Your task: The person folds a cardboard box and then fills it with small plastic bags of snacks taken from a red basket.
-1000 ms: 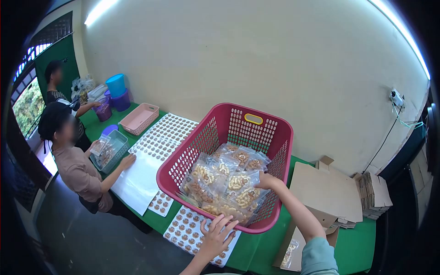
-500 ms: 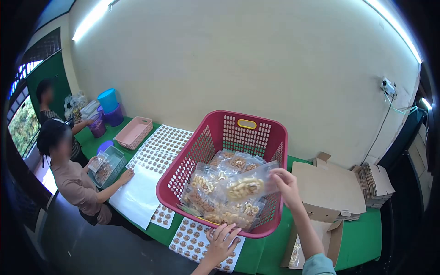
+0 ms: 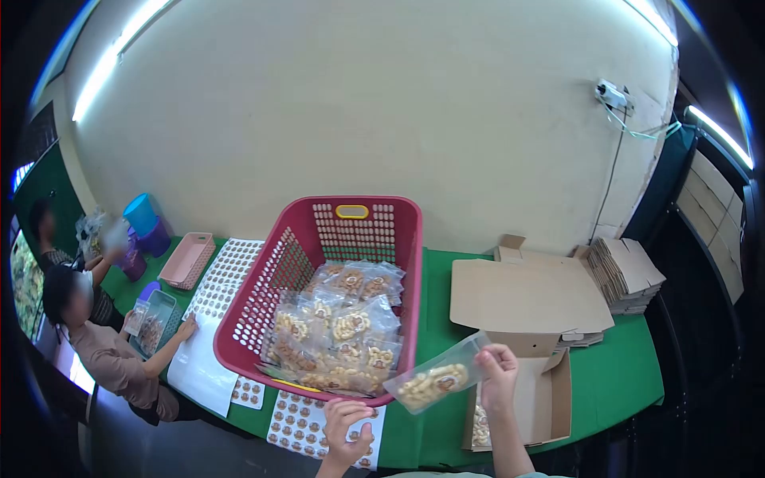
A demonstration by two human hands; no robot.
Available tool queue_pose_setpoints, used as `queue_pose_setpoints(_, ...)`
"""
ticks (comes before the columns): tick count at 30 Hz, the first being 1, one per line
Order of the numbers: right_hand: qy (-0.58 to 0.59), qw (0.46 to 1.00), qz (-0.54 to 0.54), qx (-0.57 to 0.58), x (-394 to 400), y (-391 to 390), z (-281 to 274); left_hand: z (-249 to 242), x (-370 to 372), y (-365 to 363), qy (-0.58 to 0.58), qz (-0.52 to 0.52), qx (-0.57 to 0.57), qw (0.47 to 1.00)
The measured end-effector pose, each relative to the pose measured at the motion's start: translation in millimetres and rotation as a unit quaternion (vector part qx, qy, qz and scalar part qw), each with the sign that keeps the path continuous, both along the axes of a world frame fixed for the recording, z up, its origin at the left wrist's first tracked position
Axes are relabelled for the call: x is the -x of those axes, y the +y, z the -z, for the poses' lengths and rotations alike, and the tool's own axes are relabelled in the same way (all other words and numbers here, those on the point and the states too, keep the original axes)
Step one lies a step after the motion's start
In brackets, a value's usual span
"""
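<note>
My right hand (image 3: 500,382) pinches one end of a clear bag of cashews (image 3: 434,385) with a round brown label. The bag hangs beside the basket's right front corner, partly in front of an open cardboard box (image 3: 550,406). Cashews in clear packaging (image 3: 480,428) show along that box's left side. My left hand (image 3: 347,434), its fingers apart and holding nothing, is at the front rim of the red basket (image 3: 416,263), over a sticker sheet (image 3: 288,422). Inside the basket lie several bags of nuts (image 3: 351,325), some pale and some browner.
Flattened cardboard (image 3: 526,295) and a stack of folded boxes (image 3: 629,271) lie on the right of the green table (image 3: 617,366). At left stand a pink basket (image 3: 188,259) and a teal basket (image 3: 165,323). Two people (image 3: 107,358) work there.
My right hand has carried the cashew bag out from above the basket to its right, toward the open box. My view has turned right. The left hand stays near the front rim.
</note>
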State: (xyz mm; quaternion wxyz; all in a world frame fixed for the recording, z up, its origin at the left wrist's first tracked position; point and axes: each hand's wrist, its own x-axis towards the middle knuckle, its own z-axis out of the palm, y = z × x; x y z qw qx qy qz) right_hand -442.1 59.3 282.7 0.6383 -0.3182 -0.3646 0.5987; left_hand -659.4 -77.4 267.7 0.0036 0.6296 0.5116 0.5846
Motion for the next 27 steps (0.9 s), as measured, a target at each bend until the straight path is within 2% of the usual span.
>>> queue_pose_setpoints(2, 0.042, 0.999, -0.010, 0.001, -11, -8, 4, -5, -27, 10, -0.057, 0.045, 0.005, 0.997)
queue_pose_setpoints(6, -0.013, 1.000, -0.020, -0.016, -41, -23, -4, 2, -77, 30, -0.183, 0.105, 0.066, 0.975)
queue_pose_setpoints(8, -0.045, 0.998, -0.048, -0.012, -61, -25, -2, 5, -98, 44, -0.265, 0.167, 0.105, 0.944)
queue_pose_setpoints(11, -0.053, 0.997, -0.047, 0.002, -85, -28, 1, -17, -141, 65, -0.285, 0.204, 0.142, 0.926)
queue_pose_setpoints(14, 0.011, 0.998, -0.049, 0.048, -108, -23, 2, -9, -167, 79, -0.174, 0.256, 0.247, 0.918)
queue_pose_setpoints(17, 0.049, 0.996, -0.057, 0.041, -132, -14, 5, 17, -188, 79, -0.108, 0.258, 0.341, 0.898)
queue_pose_setpoints(18, 0.033, 0.995, -0.087, 0.033, -139, -12, 4, 23, -197, 77, -0.212, 0.260, 0.368, 0.867)
queue_pose_setpoints(21, -0.077, 0.991, -0.097, 0.043, -153, -18, 24, 30, -219, 80, -0.390, 0.261, 0.345, 0.813)
queue_pose_setpoints(22, -0.126, 0.985, -0.108, 0.035, -156, -23, 25, 32, -226, 82, -0.399, 0.259, 0.317, 0.821)
queue_pose_setpoints(25, -0.173, 0.974, -0.135, 0.057, -167, -33, 40, 39, -245, 85, -0.357, 0.234, 0.297, 0.854)
queue_pose_setpoints(27, -0.150, 0.982, -0.105, 0.036, -173, -36, 41, 36, -262, 85, -0.365, 0.220, 0.295, 0.855)
